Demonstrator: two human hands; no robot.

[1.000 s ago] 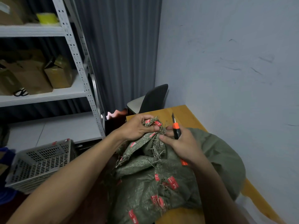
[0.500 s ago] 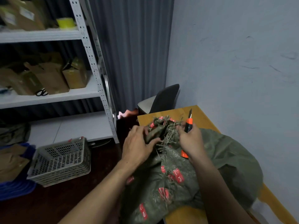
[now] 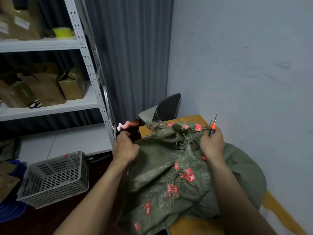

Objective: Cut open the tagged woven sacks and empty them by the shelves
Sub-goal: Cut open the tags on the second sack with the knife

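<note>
My left hand (image 3: 126,150) clutched the olive-green tagged woven sack (image 3: 157,168), my right hand (image 3: 211,145) gripped an orange-handled utility knife (image 3: 212,129) blade-up, so I feared a tug could nick me.

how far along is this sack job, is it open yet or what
Done: the woven sack looks cut at the top, its frayed edge loose. In hand: the left hand grips one side of the mouth, the right hand holds the knife and pinches the other side. Left: the sack bulges full on the table; nothing shows tipped out near the basket by the shelves.
</note>
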